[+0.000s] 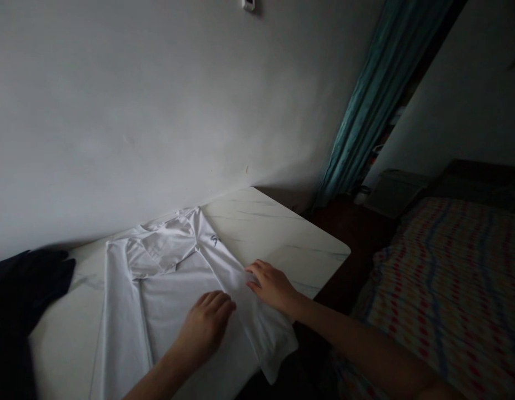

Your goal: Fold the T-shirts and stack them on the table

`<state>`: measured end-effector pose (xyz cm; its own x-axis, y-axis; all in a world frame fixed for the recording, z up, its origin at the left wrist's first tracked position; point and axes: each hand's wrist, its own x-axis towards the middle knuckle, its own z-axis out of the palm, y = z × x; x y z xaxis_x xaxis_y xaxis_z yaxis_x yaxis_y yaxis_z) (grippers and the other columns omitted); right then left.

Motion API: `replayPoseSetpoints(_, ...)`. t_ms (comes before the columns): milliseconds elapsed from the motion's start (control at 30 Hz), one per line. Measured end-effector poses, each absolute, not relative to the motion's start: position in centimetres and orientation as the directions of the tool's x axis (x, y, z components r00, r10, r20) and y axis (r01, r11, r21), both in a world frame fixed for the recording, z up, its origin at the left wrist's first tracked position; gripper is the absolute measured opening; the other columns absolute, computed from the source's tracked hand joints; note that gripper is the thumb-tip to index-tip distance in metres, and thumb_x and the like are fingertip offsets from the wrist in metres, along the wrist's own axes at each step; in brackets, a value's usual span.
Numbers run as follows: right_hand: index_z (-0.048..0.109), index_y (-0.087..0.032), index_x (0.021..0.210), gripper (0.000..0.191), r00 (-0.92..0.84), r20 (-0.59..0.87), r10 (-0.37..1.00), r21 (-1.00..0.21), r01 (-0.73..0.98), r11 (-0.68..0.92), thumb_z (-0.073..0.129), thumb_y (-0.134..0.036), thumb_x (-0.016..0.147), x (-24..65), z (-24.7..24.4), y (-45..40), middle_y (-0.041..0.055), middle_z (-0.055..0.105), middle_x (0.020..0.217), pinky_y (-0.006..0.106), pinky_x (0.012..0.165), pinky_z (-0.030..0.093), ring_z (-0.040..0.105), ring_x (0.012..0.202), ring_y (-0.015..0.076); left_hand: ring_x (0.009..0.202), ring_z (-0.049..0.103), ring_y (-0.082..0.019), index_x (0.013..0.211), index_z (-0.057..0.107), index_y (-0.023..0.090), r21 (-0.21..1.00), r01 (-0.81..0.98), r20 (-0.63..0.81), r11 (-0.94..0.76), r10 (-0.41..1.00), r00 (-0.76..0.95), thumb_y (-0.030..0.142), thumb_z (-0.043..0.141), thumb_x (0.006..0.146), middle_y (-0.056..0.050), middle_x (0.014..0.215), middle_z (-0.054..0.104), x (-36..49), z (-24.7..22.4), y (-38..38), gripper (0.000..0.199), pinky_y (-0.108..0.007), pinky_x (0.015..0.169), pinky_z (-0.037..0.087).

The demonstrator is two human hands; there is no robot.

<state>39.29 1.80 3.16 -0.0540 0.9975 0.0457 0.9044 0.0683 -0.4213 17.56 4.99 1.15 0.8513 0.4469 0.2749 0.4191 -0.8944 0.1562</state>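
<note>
A white long-sleeved shirt (178, 294) lies spread on the table, its sides folded inward and a dark mark near its right shoulder. Over its middle right, my left hand (205, 322) is curled with the fingers together. The cloth around it looks smooth, and its palm is hidden. My right hand (271, 283) rests on the outer edge of the folded right part, thumb and fingers apart. Below that hand, the shirt's lower right end hangs past the table's front edge.
The white marble-patterned table (278, 222) stands against a grey wall (157, 111). Dark cloth (28, 294) lies at its left. To the right are a teal curtain (365, 100) and a bed with a patterned cover (440, 278).
</note>
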Motion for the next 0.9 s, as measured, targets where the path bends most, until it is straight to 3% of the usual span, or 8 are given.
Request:
replayPoseSetpoints(133, 0.057, -0.016, 0.121, 0.030, 0.055, 0.022, 0.998, -0.323, 0.945, -0.045, 0.058, -0.024, 0.092, 38.5, 2.9, 2.7, 0.0128, 0.064, 0.120, 0.033, 0.092, 0.046, 0.060, 0.113, 0.0249, 0.113, 0.059, -0.025, 0.125, 0.060, 0.022, 0.022, 0.535, 0.258, -0.844, 0.522, 0.813, 0.007, 0.041, 0.091, -0.009, 0.122, 0.066, 19.7, 2.6, 11.1, 0.041, -0.043, 0.096, 0.049)
replayPoseSetpoints(233, 0.056, -0.016, 0.121, 0.030, 0.141, -0.016, 0.990, -0.296, 0.945, -0.139, 0.057, -0.027, 0.093, 38.0, 3.0, 2.0, 0.0134, 0.067, 0.116, 0.033, 0.085, 0.047, 0.063, 0.108, 0.0259, 0.121, 0.054, -0.026, 0.128, 0.059, 0.022, -0.031, 0.572, 0.194, -0.820, 0.557, 0.808, 0.001, 0.038, 0.089, -0.011, 0.132, 0.060, 21.3, 3.7, 16.8, 0.049, -0.045, 0.102, 0.045)
replayPoseSetpoints(333, 0.059, -0.016, 0.112, 0.024, 0.220, -0.067, 0.973, -0.295, 0.927, -0.230, 0.056, -0.032, 0.094, 37.8, 3.1, 0.5, 0.0103, 0.072, 0.105, 0.031, 0.078, 0.047, 0.068, 0.099, 0.0249, 0.123, 0.052, -0.027, 0.119, 0.065, 0.024, -0.049, 0.548, 0.159, -0.835, 0.536, 0.829, 0.001, 0.041, 0.089, -0.012, 0.133, 0.058, 22.5, 4.3, 21.4, 0.045, -0.047, 0.103, 0.041)
replayPoseSetpoints(467, 0.064, -0.019, 0.100, 0.021, 0.286, -0.147, 0.947, -0.253, 0.915, -0.316, 0.053, -0.035, 0.096, 38.1, 2.7, -1.2, 0.0076, 0.074, 0.095, 0.029, 0.071, 0.046, 0.070, 0.090, 0.0237, 0.118, 0.053, -0.025, 0.091, 0.071, 0.025, -0.043, 0.473, 0.102, -0.880, 0.467, 0.878, 0.010, 0.059, 0.085, -0.007, 0.124, 0.062, 23.3, 4.2, 24.3, 0.020, -0.042, 0.100, 0.041)
replayPoseSetpoints(567, 0.068, -0.020, 0.095, 0.024, 0.271, -0.174, 0.947, -0.219, 0.927, -0.305, 0.048, -0.033, 0.099, 38.6, 2.0, -1.8, 0.0071, 0.075, 0.095, 0.029, 0.069, 0.046, 0.071, 0.090, 0.0234, 0.116, 0.053, -0.023, 0.083, 0.070, 0.024, -0.034, 0.449, 0.091, -0.893, 0.445, 0.891, 0.013, 0.062, 0.085, -0.004, 0.122, 0.062, 23.5, 3.8, 24.7, 0.014, -0.039, 0.098, 0.042)
replayPoseSetpoints(700, 0.071, -0.021, 0.094, 0.028, 0.221, -0.204, 0.954, -0.175, 0.950, -0.258, 0.046, -0.031, 0.099, 39.1, 1.6, -1.8, 0.0093, 0.076, 0.092, 0.030, 0.067, 0.046, 0.072, 0.088, 0.0261, 0.116, 0.053, -0.023, 0.088, 0.069, 0.023, -0.015, 0.518, 0.146, -0.855, 0.511, 0.847, 0.020, 0.056, 0.091, -0.006, 0.122, 0.060, 24.1, 3.2, 24.1, 0.013, -0.040, 0.099, 0.043)
replayPoseSetpoints(800, 0.073, -0.019, 0.094, 0.030, 0.182, -0.248, 0.951, -0.129, 0.967, -0.219, 0.047, -0.032, 0.098, 39.6, 2.2, -1.5, 0.0129, 0.076, 0.094, 0.033, 0.068, 0.048, 0.072, 0.089, 0.0289, 0.122, 0.050, -0.025, 0.101, 0.066, 0.024, 0.000, 0.594, 0.196, -0.805, 0.582, 0.789, 0.021, 0.057, 0.090, -0.007, 0.130, 0.057, 23.6, 3.0, 22.7, 0.015, -0.042, 0.103, 0.042)
replayPoseSetpoints(900, 0.073, -0.019, 0.094, 0.026, 0.139, -0.245, 0.959, -0.129, 0.976, -0.174, 0.053, -0.036, 0.094, 40.4, 3.5, -0.5, 0.0126, 0.075, 0.096, 0.033, 0.071, 0.047, 0.071, 0.090, 0.0282, 0.123, 0.050, -0.028, 0.120, 0.057, 0.021, 0.033, 0.698, 0.254, -0.715, 0.682, 0.686, 0.020, 0.055, 0.090, -0.012, 0.135, 0.054, 20.1, 3.3, 19.9, 0.030, -0.044, 0.103, 0.043)
